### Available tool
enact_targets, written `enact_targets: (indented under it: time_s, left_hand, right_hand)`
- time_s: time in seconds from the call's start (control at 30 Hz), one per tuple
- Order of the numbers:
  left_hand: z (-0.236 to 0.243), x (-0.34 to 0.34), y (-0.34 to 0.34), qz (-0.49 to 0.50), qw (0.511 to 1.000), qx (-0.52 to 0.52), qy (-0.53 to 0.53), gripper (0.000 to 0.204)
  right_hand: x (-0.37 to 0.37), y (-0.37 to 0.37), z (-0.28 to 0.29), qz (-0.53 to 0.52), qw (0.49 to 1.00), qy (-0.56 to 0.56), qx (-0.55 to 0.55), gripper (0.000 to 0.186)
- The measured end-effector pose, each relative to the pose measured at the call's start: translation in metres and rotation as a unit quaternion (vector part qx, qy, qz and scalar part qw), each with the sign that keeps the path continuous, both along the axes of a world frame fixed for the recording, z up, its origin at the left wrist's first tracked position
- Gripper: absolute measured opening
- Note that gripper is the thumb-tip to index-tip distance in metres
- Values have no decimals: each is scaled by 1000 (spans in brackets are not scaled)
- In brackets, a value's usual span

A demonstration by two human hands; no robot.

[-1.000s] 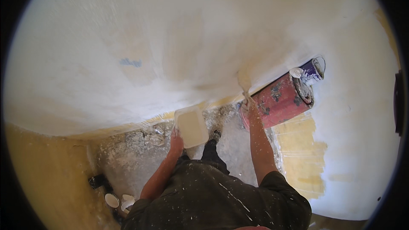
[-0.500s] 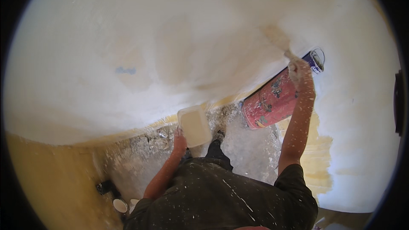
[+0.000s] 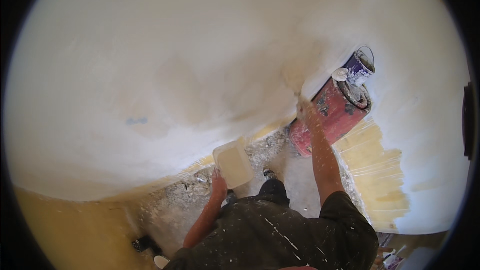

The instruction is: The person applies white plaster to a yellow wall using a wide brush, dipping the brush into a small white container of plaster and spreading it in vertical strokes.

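My left hand [image 3: 218, 183] grips the near left edge of a pale rectangular tub [image 3: 234, 164], which holds cream-coloured paint. Up against the wall, my right hand [image 3: 307, 111] is closed round the handle of a wide paintbrush [image 3: 294, 77]. Motion blurs the bristles, which appear to lie on the wall [image 3: 210, 45]. Damp-looking beige patches spread over the white surface left of the brush. White paint specks cover my right forearm.
Right of my right hand stands a red drum [image 3: 336, 112] with worn paint. On its top sits a purple paint bucket [image 3: 361, 66] with a wire handle. Bare yellow wall [image 3: 375, 165] shows at the right. Rubble [image 3: 197, 187] lines the wall's foot.
My right hand and the brush have swept down and left along the wall, uncovering the drum's top. The view has shifted; my left hand still holds the tub.
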State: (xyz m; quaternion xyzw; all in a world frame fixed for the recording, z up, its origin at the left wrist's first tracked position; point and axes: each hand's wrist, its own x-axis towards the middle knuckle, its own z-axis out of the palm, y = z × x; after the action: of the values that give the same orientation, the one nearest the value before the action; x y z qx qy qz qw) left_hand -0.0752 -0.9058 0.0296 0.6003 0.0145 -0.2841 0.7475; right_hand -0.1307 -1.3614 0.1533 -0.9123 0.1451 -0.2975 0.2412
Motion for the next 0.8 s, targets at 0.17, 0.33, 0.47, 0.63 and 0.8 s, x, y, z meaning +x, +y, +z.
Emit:
enact_targets:
  time_s: [0.17, 0.33, 0.47, 0.63, 0.8]
  left_hand:
    - [10, -13, -34, 51, 998, 33, -21, 45]
    - [0, -7, -55, -75, 915, 269, -290, 57]
    - [2, -2, -70, -122, 836, 367, -390, 58]
    - [61, -15, -143, -23, 988, 17, -154, 42]
    - [93, -27, -183, 48, 997, -46, -34, 51]
  right_hand:
    - [-28, -10, -135, -32, 982, 186, 32, 38]
    - [-21, -41, -149, -27, 951, 298, -82, 36]
    - [-2, -95, -50, -68, 848, 264, -455, 36]
    - [-41, -131, 162, -18, 996, -70, -55, 31]
    - [-59, -89, 288, 61, 887, -149, 433, 39]
